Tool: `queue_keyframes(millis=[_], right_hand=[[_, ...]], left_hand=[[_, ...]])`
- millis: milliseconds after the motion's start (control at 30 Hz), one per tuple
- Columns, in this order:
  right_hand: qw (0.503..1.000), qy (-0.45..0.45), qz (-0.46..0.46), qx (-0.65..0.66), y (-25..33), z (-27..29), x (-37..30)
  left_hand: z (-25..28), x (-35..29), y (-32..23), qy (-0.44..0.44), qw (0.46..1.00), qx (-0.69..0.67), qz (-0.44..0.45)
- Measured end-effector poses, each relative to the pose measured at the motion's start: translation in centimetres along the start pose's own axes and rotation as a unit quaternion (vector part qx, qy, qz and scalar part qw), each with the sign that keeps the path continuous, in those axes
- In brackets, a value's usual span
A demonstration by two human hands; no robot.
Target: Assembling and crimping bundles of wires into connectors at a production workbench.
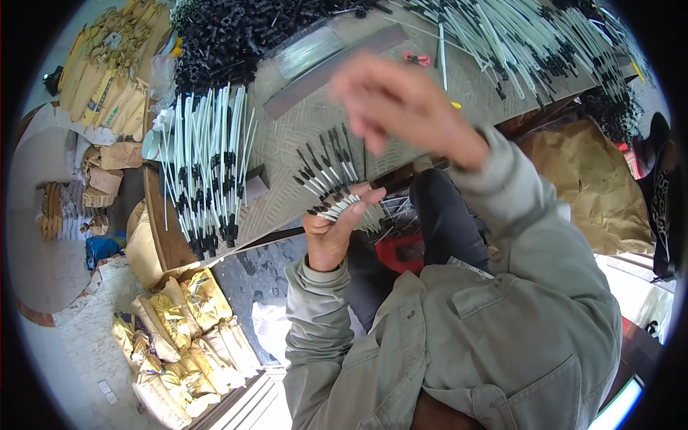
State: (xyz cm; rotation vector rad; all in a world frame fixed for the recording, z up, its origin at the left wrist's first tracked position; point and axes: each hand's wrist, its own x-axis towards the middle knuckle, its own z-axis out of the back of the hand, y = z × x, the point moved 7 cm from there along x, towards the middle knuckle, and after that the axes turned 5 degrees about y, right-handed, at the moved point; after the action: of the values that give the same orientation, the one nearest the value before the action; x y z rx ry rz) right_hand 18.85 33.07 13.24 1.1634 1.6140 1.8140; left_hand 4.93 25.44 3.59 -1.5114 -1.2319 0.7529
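My left hand (331,236) is closed round a fanned bunch of thin white rods with black tips (328,178), held over the table's near edge. The black ends spread up and away from the fingers, and paler ends show below the hand. Above and to the right, my right hand (405,107) hangs over the table, smeared by motion. Whether it holds anything cannot be made out. A long grey metal bar (333,72) lies on the table just beyond it.
White rods with black fittings (208,168) lie piled at the table's left, and more long rods (502,43) at the far right. Small black parts (236,39) are heaped at the back. A box of wrapped packets (188,344) stands at lower left; red-handled pliers (416,59) lie near the bar.
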Motion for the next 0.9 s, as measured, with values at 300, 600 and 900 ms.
queue_keyframes(millis=[300,600,900], right_hand=[[0.904,-0.113,0.174,-0.374,1.2,-2.7,-7.0],[0.881,-0.124,0.186,-0.417,1.4,-3.0,-7.2],[0.83,-0.09,0.212,-0.509,3.0,-3.9,-6.4]], left_hand=[[0.9,-0.4,-0.1,-0.046,0.998,0.04,-0.026],[-0.1,-0.2,-0.9,-0.012,0.999,0.04,-0.032],[0.6,-0.3,-0.6,-0.043,0.998,0.038,-0.02]])
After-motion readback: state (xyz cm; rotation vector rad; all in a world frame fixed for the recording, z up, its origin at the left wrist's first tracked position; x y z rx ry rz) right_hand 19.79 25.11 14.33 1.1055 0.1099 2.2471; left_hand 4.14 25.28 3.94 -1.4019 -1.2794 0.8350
